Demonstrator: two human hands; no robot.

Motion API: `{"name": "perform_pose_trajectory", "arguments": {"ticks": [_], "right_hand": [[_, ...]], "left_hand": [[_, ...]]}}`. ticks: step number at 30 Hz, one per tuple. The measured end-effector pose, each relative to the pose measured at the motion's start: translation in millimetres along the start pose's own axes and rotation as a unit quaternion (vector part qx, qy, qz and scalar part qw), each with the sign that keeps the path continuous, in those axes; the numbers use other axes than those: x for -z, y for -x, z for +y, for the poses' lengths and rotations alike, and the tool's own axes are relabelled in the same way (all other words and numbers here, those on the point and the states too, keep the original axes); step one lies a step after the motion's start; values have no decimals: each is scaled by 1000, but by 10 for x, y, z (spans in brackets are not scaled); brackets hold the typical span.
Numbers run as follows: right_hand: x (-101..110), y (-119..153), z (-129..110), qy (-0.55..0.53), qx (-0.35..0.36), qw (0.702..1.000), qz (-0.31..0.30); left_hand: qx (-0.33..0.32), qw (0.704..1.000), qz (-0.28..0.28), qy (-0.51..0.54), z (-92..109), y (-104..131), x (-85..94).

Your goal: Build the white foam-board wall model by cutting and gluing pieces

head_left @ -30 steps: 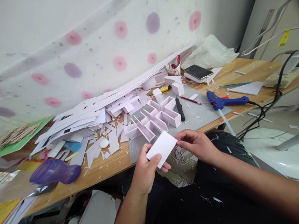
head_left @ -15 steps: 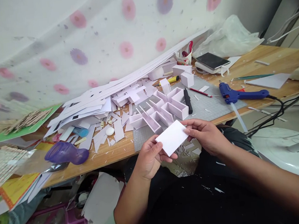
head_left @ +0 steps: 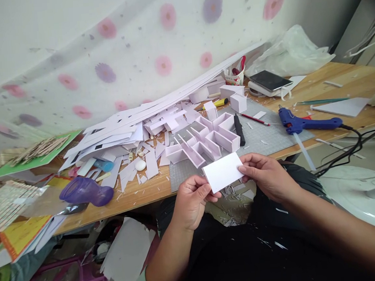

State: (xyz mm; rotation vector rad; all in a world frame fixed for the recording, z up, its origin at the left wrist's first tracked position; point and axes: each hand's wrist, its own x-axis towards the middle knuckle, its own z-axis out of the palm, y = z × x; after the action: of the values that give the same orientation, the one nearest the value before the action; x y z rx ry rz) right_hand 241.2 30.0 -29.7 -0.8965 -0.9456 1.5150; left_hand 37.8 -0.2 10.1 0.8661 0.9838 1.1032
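Observation:
A white rectangular piece of board [head_left: 224, 172] is held between my two hands, above my lap at the table's front edge. My left hand [head_left: 194, 198] pinches its lower left corner, thumb on top. At the right edge, my right hand [head_left: 266, 173] grips it between thumb and fingers. Just beyond the board, a white model of joined open-topped compartments [head_left: 203, 141] stands on a grey cutting mat [head_left: 265, 138]. A black pen-like tool [head_left: 239, 130] lies against the model's right side.
A blue glue gun [head_left: 306, 122] with a cable rests at the right. Behind the model are a yellow cutter [head_left: 217, 104], a red pencil [head_left: 255, 119] and a paper cup [head_left: 234, 77]. White sheets [head_left: 118, 133] and scraps cover the left, near a purple container [head_left: 86, 191].
The white board has turned a little clockwise, so its long edges lie more level. Both hands keep hold of it. The whole view has shifted slightly.

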Motion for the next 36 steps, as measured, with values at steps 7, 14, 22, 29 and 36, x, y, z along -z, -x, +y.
{"name": "perform_pose_trajectory", "arguments": {"ticks": [7, 14, 22, 29, 36], "right_hand": [[-164, 94, 178, -75, -109, 984, -122], [-43, 10, 38, 124, -20, 984, -124], [464, -989, -547, 594, 138, 788, 85], [443, -1312, -493, 649, 64, 755, 69], [496, -813, -753, 584, 84, 793, 155]], "left_hand": [[-139, 986, -80, -50, -90, 83, -60], [-151, 983, -72, -70, -214, 106, 48], [-142, 984, -56, -91, -214, 141, 93], [-119, 975, -12, -188, -178, 253, 75], [-153, 947, -6, -283, -238, 245, 135]]}}
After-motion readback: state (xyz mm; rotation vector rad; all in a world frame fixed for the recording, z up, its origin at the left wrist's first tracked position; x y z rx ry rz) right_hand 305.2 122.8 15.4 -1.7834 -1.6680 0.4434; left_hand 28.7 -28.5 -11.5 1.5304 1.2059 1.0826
